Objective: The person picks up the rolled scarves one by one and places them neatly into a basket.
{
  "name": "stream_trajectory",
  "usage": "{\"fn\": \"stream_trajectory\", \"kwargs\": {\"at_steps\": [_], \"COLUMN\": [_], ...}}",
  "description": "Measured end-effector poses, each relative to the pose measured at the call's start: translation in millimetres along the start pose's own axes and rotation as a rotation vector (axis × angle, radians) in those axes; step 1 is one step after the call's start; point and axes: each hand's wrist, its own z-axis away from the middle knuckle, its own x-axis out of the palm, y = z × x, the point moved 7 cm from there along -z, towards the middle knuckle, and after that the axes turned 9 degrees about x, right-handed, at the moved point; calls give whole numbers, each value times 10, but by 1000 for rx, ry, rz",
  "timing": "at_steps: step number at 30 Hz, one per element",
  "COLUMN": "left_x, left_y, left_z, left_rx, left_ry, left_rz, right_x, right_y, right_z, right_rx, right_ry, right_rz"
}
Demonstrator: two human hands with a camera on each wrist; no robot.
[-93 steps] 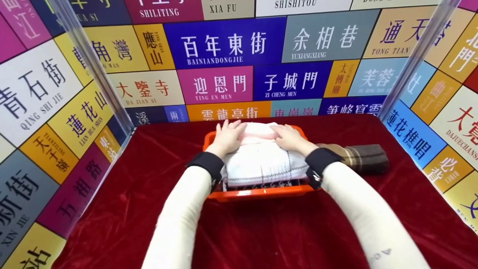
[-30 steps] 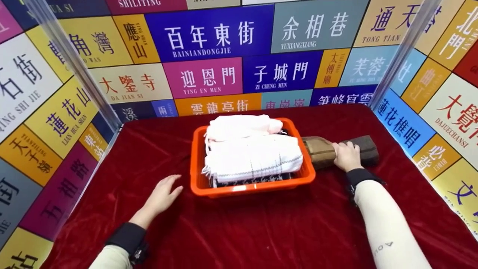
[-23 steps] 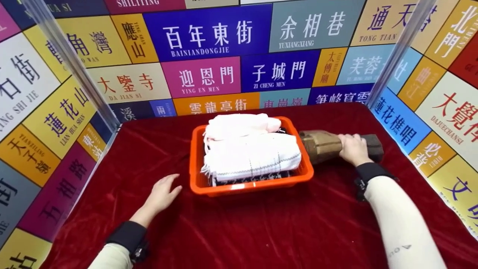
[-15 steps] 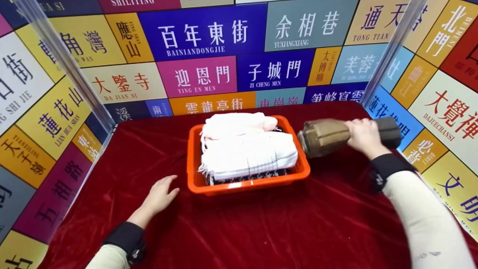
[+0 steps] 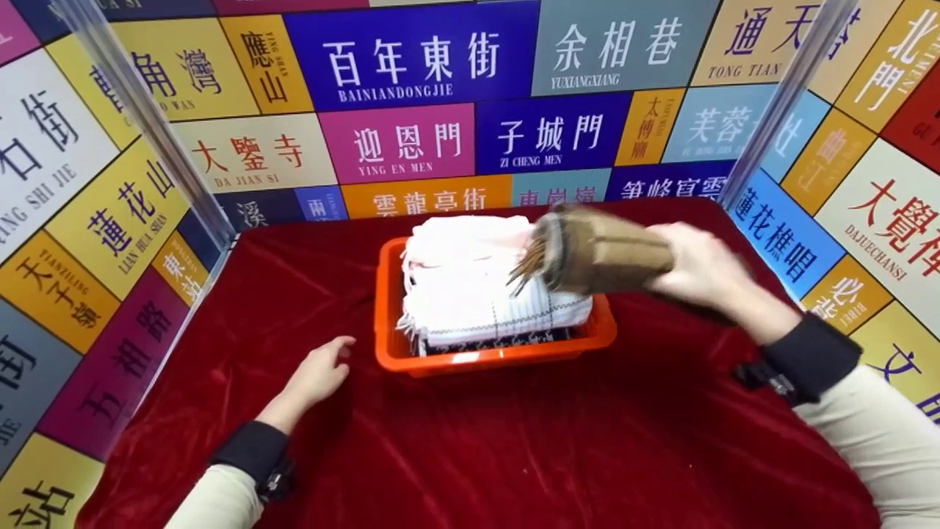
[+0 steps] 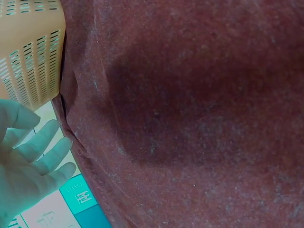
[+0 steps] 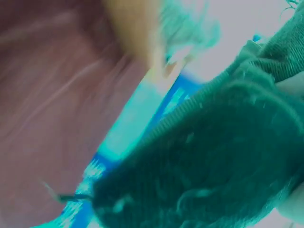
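Observation:
My right hand [image 5: 701, 268] grips a brown rolled scarf [image 5: 609, 250] around its right end. The roll is tilted above the right side of an orange basket [image 5: 477, 360], its brown fringe hanging over the cloths inside. In the right wrist view the rolled scarf [image 7: 204, 156] fills much of the frame, close up and discoloured. Inside the basket lie a white roll [image 5: 470, 316] with dark stitched lines and a pale pink roll [image 5: 463, 239] behind it; something dark shows below. Left of the basket, my left hand [image 5: 319, 375] is relaxed and holds nothing. The left wrist view shows its loosely bent fingers [image 6: 52, 154] near the slotted basket wall [image 6: 33, 71].
A dark red velvet cloth [image 5: 485, 448] covers the table. Panels with street names [image 5: 411, 59] stand behind and on both sides. Clear upright posts [image 5: 158, 139] mark the left and right back corners.
Both hands have left the pink roll; the left withdrew to the table. My right hand took the brown scarf from the table right of the basket, lifted it and swung it left over the basket.

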Motion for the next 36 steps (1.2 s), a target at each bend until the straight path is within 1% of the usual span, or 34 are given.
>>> {"fn": "stream_trajectory", "kwargs": {"at_steps": [4,7,9,12,14,16,19,21,23,24,25,27,30,31,33,36], "left_x": [16,47,70,110,125,132,147,167,176,184,196,231,312,343,414,546], "left_y": [0,23,39,47,42,40,45,59,106,142,182,296,533,622,792,970], "left_z": [20,33,38,61,75,80,75,79,69,73,84,124,199,213,218,194], "left_rx": [-17,-4,14,41,45,53,65,76,100,114,125,155,187,197,215,224], "left_ry": [12,-1,-27,-86,-109,-118,-112,-122,-147,-174,-217,-325,-485,-523,-564,-592], "left_rz": [-5,-11,-30,-75,-96,-102,-102,-107,-114,-114,-114,-87,-24,-10,4,-40], "right_x": [225,438,617,957,1214,1464,1772,1937,2053,2111,2159,2242,2309,2314,2320,2320], "right_y": [-529,-866,-1054,-1276,-1382,-1451,-1506,-1516,-1511,-1503,-1498,-1487,-1466,-1457,-1431,-1373], "right_z": [127,257,357,525,642,741,835,865,866,869,877,903,935,935,919,892], "right_rx": [-122,-207,-257,-319,-355,-403,-470,-494,-508,-512,-519,-533,-546,-546,-537,-513], "right_ry": [-109,-188,-240,-310,-332,-313,-234,-179,-152,-154,-159,-178,-190,-190,-197,-249], "right_rz": [-102,-147,-148,-110,-36,59,193,245,282,294,304,317,317,312,303,274]}}
